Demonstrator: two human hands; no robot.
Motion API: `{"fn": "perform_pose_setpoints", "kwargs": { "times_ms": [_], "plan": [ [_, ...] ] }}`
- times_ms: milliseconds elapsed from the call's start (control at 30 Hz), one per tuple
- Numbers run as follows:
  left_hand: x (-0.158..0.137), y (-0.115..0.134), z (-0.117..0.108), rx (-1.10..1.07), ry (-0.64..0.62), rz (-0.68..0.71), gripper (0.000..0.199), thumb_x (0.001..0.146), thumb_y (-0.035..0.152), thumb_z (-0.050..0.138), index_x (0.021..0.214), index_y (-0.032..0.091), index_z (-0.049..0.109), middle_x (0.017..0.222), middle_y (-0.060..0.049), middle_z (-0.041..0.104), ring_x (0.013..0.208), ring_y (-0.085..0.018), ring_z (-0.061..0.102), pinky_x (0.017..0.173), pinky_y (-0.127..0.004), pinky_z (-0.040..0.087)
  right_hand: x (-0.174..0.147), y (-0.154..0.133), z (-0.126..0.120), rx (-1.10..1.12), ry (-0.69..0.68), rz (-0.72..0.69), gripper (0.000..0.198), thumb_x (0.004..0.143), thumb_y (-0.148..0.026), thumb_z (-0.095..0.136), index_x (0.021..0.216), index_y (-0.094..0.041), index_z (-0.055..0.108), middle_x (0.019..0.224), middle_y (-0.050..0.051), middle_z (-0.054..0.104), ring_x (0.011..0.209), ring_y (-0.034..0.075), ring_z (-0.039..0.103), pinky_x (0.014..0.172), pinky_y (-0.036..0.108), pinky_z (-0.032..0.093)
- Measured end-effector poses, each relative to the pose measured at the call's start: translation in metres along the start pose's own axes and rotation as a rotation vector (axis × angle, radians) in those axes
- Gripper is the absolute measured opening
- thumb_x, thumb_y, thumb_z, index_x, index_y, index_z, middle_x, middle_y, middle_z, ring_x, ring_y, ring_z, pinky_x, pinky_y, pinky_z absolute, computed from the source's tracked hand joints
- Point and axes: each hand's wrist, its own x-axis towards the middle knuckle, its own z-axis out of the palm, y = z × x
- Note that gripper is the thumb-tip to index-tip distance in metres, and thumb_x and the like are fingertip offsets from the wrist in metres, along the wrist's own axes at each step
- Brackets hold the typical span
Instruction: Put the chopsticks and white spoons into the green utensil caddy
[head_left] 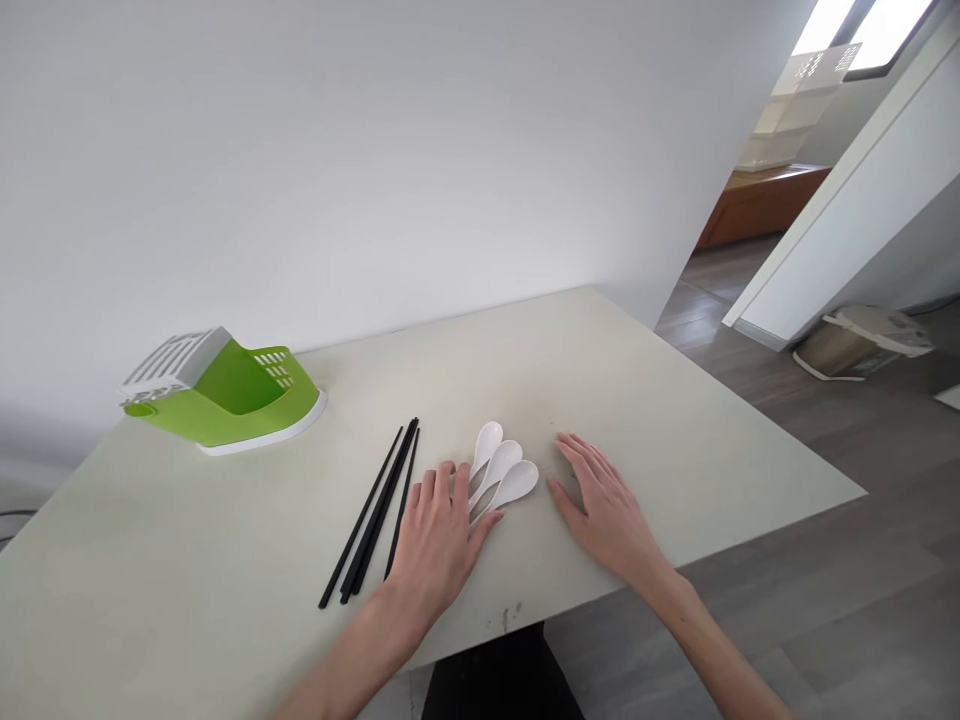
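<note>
Three white soup spoons [501, 464] lie fanned out on the table, bowls pointing away from me. My left hand [437, 515] rests over their handles, palm down, with the thumb apart from the loosely bent fingers; the handle ends are hidden under it. Just left of that hand lie several black chopsticks [382, 510], roughly side by side, the rightmost running close by my hand. To the right of the spoons, my right hand [600, 500] lies palm down on the table, fingers stretched out, touching none of the spoons.
A green and white utensil holder [247, 400] with slotted sides stands at the table's back left, near the wall. The pale table [637, 390] ends in a corner at the right. Beyond it, a bin-like container [862, 340] sits on the grey floor.
</note>
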Motion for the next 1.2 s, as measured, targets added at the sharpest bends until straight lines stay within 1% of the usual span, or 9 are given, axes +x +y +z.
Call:
{"fn": "perform_pose_setpoints", "kwargs": {
  "times_ms": [100,167,333,400,500,600,700,833,1200],
  "plan": [
    [-0.006,-0.021,-0.006,-0.075,0.080,0.014,0.059,0.105,0.060,0.044,0.151,0.022,0.045,0.156,-0.017,0.053,0.143,-0.035,0.051,0.117,-0.052,0.043,-0.001,0.000,-0.001,-0.005,-0.004,-0.010,0.051,0.109,-0.043,0.043,0.157,-0.025,0.046,0.162,0.010,0.053,0.154,0.030,0.042,0.123,0.055,0.042],
    [-0.005,-0.048,-0.022,-0.076,0.185,-0.037,0.063,0.105,0.061,0.043,0.155,0.024,0.039,0.162,-0.015,0.048,0.151,-0.035,0.042,0.123,-0.053,0.037,-0.003,0.000,-0.001,-0.007,-0.005,-0.028,0.050,0.110,-0.042,0.043,0.157,-0.025,0.046,0.162,0.010,0.053,0.154,0.030,0.043,0.123,0.056,0.042],
    [0.010,-0.164,-0.089,0.101,0.627,-0.281,0.064,0.105,0.059,0.040,0.161,0.033,0.026,0.176,-0.006,0.024,0.163,-0.030,0.018,0.131,-0.059,0.020,-0.007,0.001,-0.001,-0.010,0.001,-0.048,0.052,0.109,-0.043,0.043,0.159,-0.028,0.044,0.161,0.009,0.054,0.153,0.032,0.044,0.123,0.059,0.042],
    [0.015,-0.214,-0.110,0.155,0.711,-0.327,0.066,0.105,0.062,0.038,0.163,0.033,0.025,0.179,-0.004,0.017,0.164,-0.029,0.013,0.131,-0.059,0.018,-0.009,0.002,0.000,-0.015,-0.006,-0.051,0.052,0.109,-0.044,0.043,0.159,-0.028,0.043,0.162,0.008,0.053,0.153,0.032,0.044,0.122,0.059,0.043],
    [0.020,-0.271,-0.122,0.150,0.629,-0.346,0.062,0.109,0.062,0.022,0.161,0.030,0.032,0.177,0.000,0.024,0.163,-0.026,0.017,0.131,-0.055,0.019,-0.011,0.005,0.002,-0.022,-0.003,-0.061,0.053,0.109,-0.046,0.043,0.159,-0.029,0.043,0.162,0.008,0.052,0.152,0.032,0.046,0.121,0.059,0.045],
    [0.025,-0.300,-0.117,0.142,0.481,-0.421,0.068,0.109,0.063,0.013,0.156,0.027,0.044,0.172,0.003,0.039,0.158,-0.026,0.031,0.129,-0.054,0.027,-0.012,0.007,0.004,-0.020,0.009,-0.064,0.052,0.108,-0.047,0.043,0.158,-0.030,0.044,0.161,0.007,0.054,0.151,0.033,0.047,0.120,0.059,0.045],
    [0.032,-0.302,-0.110,0.105,0.495,-0.492,0.068,0.109,0.062,0.016,0.153,0.025,0.053,0.163,0.003,0.052,0.152,-0.025,0.042,0.124,-0.050,0.038,-0.012,0.008,0.005,-0.019,0.001,-0.058,0.052,0.108,-0.048,0.043,0.157,-0.031,0.044,0.161,0.007,0.054,0.151,0.032,0.047,0.120,0.059,0.046],
    [0.046,-0.280,-0.111,0.053,0.471,-0.452,0.068,0.110,0.056,0.017,0.150,0.022,0.060,0.159,-0.003,0.057,0.148,-0.029,0.046,0.119,-0.049,0.041,-0.013,0.006,0.005,-0.027,-0.002,-0.043,0.052,0.108,-0.050,0.042,0.156,-0.031,0.045,0.162,0.007,0.053,0.151,0.033,0.048,0.120,0.060,0.045],
    [0.124,-0.156,-0.098,0.019,0.459,-0.112,0.059,0.110,0.054,0.030,0.144,0.019,0.065,0.144,-0.014,0.064,0.137,-0.032,0.051,0.111,-0.046,0.045,-0.014,0.010,0.009,-0.030,-0.006,-0.040,0.051,0.108,-0.053,0.042,0.154,-0.031,0.048,0.160,0.006,0.055,0.151,0.033,0.048,0.119,0.059,0.046]
  ]
}}
